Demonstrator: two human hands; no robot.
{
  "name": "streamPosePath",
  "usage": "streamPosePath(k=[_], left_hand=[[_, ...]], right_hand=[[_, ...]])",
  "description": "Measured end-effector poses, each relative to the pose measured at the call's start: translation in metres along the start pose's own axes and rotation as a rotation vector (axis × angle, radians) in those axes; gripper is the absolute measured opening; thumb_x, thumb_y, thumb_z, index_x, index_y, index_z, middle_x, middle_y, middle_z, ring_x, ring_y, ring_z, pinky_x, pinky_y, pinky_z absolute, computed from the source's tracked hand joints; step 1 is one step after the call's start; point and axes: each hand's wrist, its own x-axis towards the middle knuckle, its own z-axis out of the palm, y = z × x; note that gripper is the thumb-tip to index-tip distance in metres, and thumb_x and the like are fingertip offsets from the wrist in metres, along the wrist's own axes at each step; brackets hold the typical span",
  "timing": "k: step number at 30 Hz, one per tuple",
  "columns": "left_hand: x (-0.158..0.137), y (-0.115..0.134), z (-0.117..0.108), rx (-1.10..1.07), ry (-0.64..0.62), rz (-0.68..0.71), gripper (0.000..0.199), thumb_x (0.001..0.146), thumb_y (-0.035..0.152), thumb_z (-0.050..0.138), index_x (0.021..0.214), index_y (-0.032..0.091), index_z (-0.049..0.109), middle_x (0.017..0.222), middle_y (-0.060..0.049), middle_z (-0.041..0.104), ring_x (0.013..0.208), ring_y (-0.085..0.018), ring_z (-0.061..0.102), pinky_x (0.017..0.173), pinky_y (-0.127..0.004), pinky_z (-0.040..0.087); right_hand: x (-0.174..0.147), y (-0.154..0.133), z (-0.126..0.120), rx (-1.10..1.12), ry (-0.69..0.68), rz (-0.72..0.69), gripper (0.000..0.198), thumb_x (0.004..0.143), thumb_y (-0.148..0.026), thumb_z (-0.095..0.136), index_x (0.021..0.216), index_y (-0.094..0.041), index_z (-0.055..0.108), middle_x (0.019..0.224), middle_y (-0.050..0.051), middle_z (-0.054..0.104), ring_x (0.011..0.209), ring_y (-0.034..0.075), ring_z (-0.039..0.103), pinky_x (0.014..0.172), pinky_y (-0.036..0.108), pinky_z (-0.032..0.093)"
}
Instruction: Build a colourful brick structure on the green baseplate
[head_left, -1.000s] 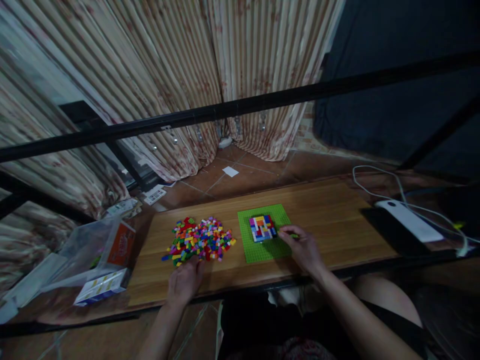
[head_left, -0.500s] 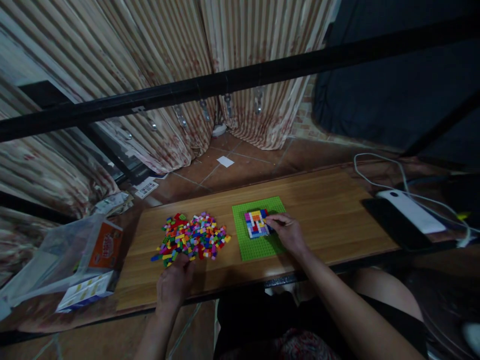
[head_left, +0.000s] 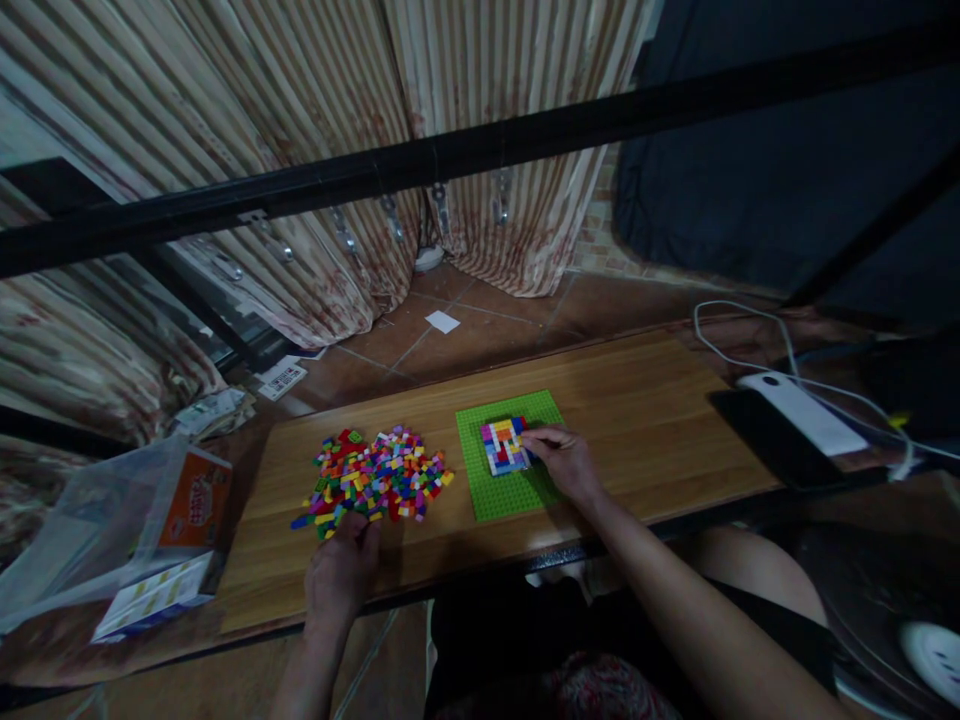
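Observation:
A low, multicoloured build of small toy bricks point(head_left: 504, 452) stands on a green studded baseplate point(head_left: 491, 505). My right hand point(head_left: 568, 465) reaches in from the right, with thumb and forefinger pinched together at the build's right edge. Whatever lies between those fingertips is too small to make out. To the left, a loose pile of toy bricks point(head_left: 382, 475) in many colours spreads over the wooden board. At the pile's front edge is my left hand point(head_left: 341, 570), its fingers curled and closed. Its fingertips touch or nearly touch the bricks, and what they hold is hidden.
A clear plastic bin point(head_left: 97, 530) with an orange package point(head_left: 196, 500) sits left of the wooden board point(head_left: 637, 410), beside a white-and-blue box point(head_left: 154, 598). On the right lie a black flat object point(head_left: 772, 440), a white power strip point(head_left: 802, 412) and white cables. A dark rail point(head_left: 480, 150) crosses beyond.
The view has shifted slightly, so the scene sits a little further left. My right fingertips have moved slightly inward over the build's right edge. My left hand stays by the pile.

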Motion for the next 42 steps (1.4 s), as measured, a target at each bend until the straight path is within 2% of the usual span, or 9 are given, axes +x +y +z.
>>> streamPosePath(k=[4,15,19,22,26,28,31,34,42], left_hand=[[0.0,-0.001,0.001,0.003,0.014,0.007,0.025,0.091,0.04,0.041,0.092,0.021,0.058,0.075,-0.004,0.067,0.074,-0.02,0.064,0.055,-0.024,0.03],[-0.007,-0.002,-0.004,-0.05,0.01,-0.019,0.024,0.09,0.04,0.044,0.092,0.021,0.058,0.079,-0.005,0.069,0.075,-0.021,0.065,0.057,-0.025,0.035],[-0.018,-0.001,-0.006,-0.147,0.119,-0.014,0.023,0.089,0.041,0.045,0.092,0.022,0.058,0.077,-0.002,0.067,0.071,-0.018,0.064,0.059,-0.024,0.038],[-0.029,0.022,-0.003,-0.302,0.233,0.107,0.023,0.089,0.039,0.044,0.094,0.022,0.058,0.079,-0.002,0.066,0.071,-0.016,0.063,0.064,-0.025,0.044],[-0.031,0.083,0.008,-0.486,0.219,0.568,0.023,0.09,0.03,0.045,0.105,0.02,0.061,0.104,-0.007,0.064,0.097,-0.018,0.061,0.086,-0.03,0.049],[-0.025,0.116,0.016,-0.486,0.225,0.693,0.027,0.088,0.026,0.049,0.114,0.022,0.059,0.113,-0.007,0.06,0.109,-0.019,0.056,0.095,-0.033,0.047],[-0.011,0.156,0.026,-0.498,0.239,0.757,0.03,0.088,0.024,0.051,0.118,0.023,0.058,0.117,-0.007,0.057,0.111,-0.019,0.053,0.099,-0.035,0.044],[0.002,0.18,0.03,-0.483,0.234,0.789,0.024,0.089,0.023,0.051,0.111,0.021,0.061,0.113,-0.007,0.059,0.11,-0.02,0.052,0.099,-0.037,0.042],[0.013,0.191,0.03,-0.397,0.259,0.789,0.016,0.091,0.025,0.048,0.095,0.018,0.063,0.1,-0.006,0.063,0.1,-0.019,0.054,0.092,-0.035,0.041]], right_hand=[[0.0,0.001,0.004,0.02,0.026,0.026,0.023,0.067,-0.044,0.073,0.076,-0.023,0.076,0.082,0.004,0.073,0.075,0.019,0.063,0.074,0.034,0.049],[-0.007,-0.009,0.004,-0.066,0.029,-0.063,0.02,0.074,-0.042,0.068,0.079,-0.025,0.077,0.083,0.004,0.071,0.079,0.019,0.062,0.077,0.034,0.048],[-0.009,-0.011,0.006,-0.059,0.044,-0.068,0.019,0.074,-0.042,0.067,0.077,-0.025,0.076,0.083,0.004,0.07,0.081,0.019,0.062,0.077,0.033,0.048],[-0.009,-0.01,0.01,-0.043,0.064,-0.066,0.019,0.074,-0.041,0.068,0.077,-0.025,0.076,0.083,0.003,0.07,0.081,0.019,0.062,0.077,0.034,0.048],[-0.01,-0.009,0.012,-0.044,0.067,-0.08,0.019,0.074,-0.041,0.068,0.077,-0.025,0.076,0.082,0.004,0.07,0.081,0.02,0.062,0.078,0.034,0.048],[-0.01,-0.008,0.011,-0.046,0.041,-0.082,0.02,0.074,-0.042,0.067,0.078,-0.025,0.076,0.082,0.004,0.071,0.081,0.02,0.062,0.077,0.034,0.048],[-0.01,-0.008,0.008,-0.031,0.005,-0.07,0.022,0.075,-0.044,0.067,0.08,-0.025,0.077,0.082,0.004,0.071,0.078,0.019,0.062,0.075,0.033,0.049],[-0.009,-0.008,0.007,-0.017,-0.007,-0.063,0.022,0.074,-0.044,0.068,0.081,-0.025,0.077,0.08,0.003,0.072,0.077,0.019,0.063,0.076,0.033,0.049],[-0.008,-0.006,0.009,0.021,0.008,-0.05,0.019,0.075,-0.043,0.068,0.079,-0.027,0.077,0.082,0.003,0.072,0.08,0.02,0.064,0.077,0.033,0.048]])
